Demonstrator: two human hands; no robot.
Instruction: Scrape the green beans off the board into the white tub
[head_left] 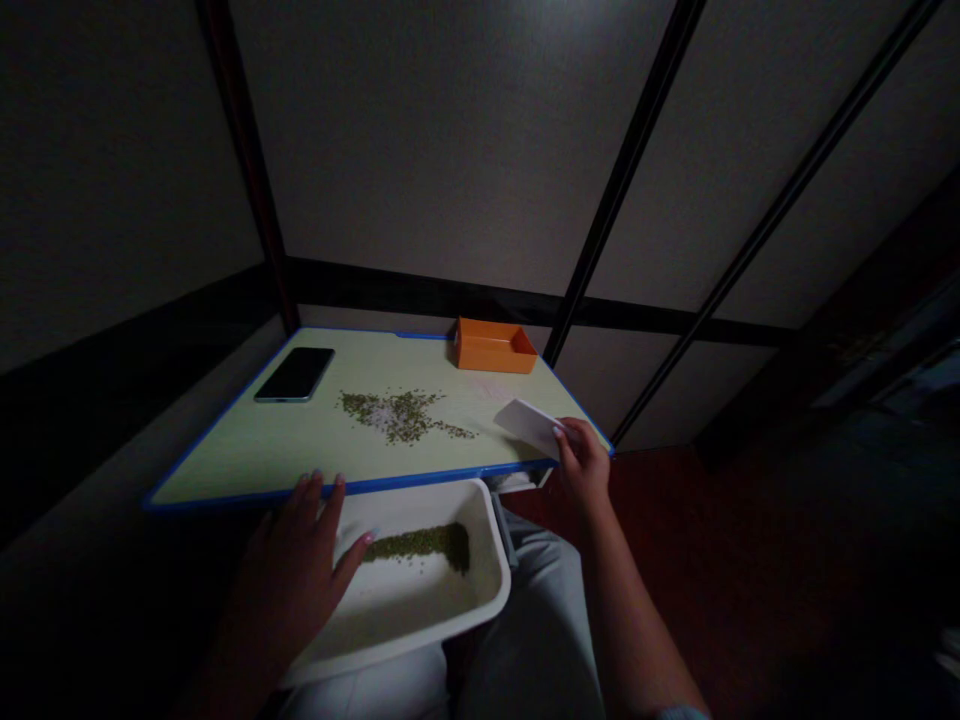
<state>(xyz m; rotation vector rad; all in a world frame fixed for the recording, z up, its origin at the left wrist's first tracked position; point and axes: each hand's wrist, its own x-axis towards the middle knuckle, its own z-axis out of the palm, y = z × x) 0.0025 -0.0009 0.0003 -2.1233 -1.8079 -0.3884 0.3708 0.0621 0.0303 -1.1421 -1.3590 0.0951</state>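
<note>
My right hand [581,462] pinches a flat white card [528,424] between thumb and fingers, holding it over the right part of the table. Left of the card, a loose heap of small green grains [405,418] lies spread on the tabletop, with a paler patch in its middle. My left hand [304,550], fingers spread, rests at the near table edge and over the left end of a white plastic tub [491,590]. Inside the tub, more green grains [427,542] are gathered along the far side and right corner. The tub sits on my lap, against the table.
The pale table [247,455] has a blue rim. A dark-screened phone [295,374] lies at its left. At the back right stands an orange open box [491,348], near faint pinkish bits [491,389]. A panelled wall [442,150] rises behind the table.
</note>
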